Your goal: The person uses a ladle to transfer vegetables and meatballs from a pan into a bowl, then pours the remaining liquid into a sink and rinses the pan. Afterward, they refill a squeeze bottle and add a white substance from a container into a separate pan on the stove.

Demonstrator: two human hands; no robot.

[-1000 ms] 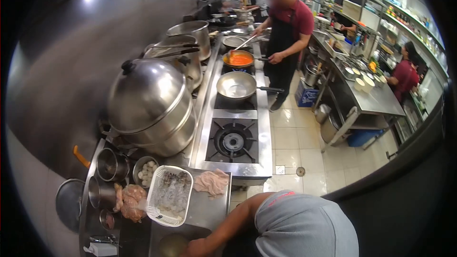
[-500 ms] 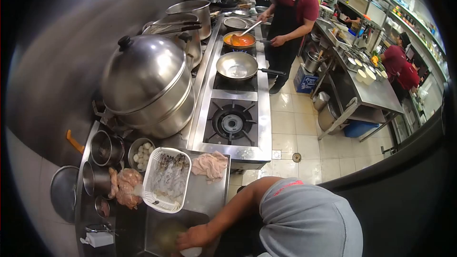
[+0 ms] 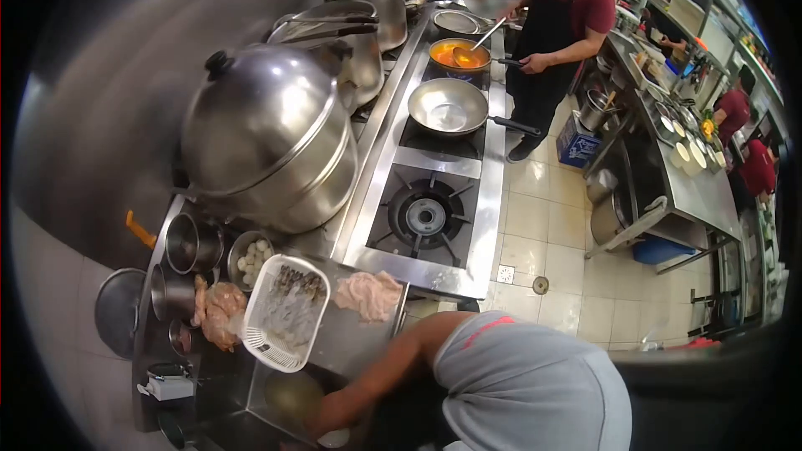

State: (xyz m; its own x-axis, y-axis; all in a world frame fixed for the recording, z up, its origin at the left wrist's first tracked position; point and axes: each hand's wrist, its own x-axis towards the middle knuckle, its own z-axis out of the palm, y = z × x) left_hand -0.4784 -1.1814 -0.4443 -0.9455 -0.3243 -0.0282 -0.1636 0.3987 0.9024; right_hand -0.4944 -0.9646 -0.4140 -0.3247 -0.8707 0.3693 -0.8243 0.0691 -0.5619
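My right hand (image 3: 316,423) reaches down into the steel sink (image 3: 256,380) at the bottom edge, its fingers smeared and mostly hidden. Beside it is a round, dull yellowish-green bowl shape (image 3: 292,394). Under the hand shows a small white rounded object (image 3: 334,438); I cannot tell whether the hand grips it. Just above, a white plastic basket (image 3: 256,346) of raw grey shrimp (image 3: 288,309) rests on the sink's edge. A pink crumpled cloth (image 3: 368,295) lies on the steel counter to its right. My left hand is out of the picture.
Left of the basket are raw chicken (image 3: 221,317), a bowl of white balls (image 3: 249,263) and small steel pots (image 3: 194,244). A large lidded steamer (image 3: 267,142) stands behind. On the range are a bare burner (image 3: 426,217) and a wok (image 3: 449,108). A co-worker (image 3: 555,42) stirs orange sauce (image 3: 455,53).
My view has shifted, so the range and the co-worker sit further right. My right hand has sunk a little lower in the sink. The co-worker's ladle has moved within the pan.
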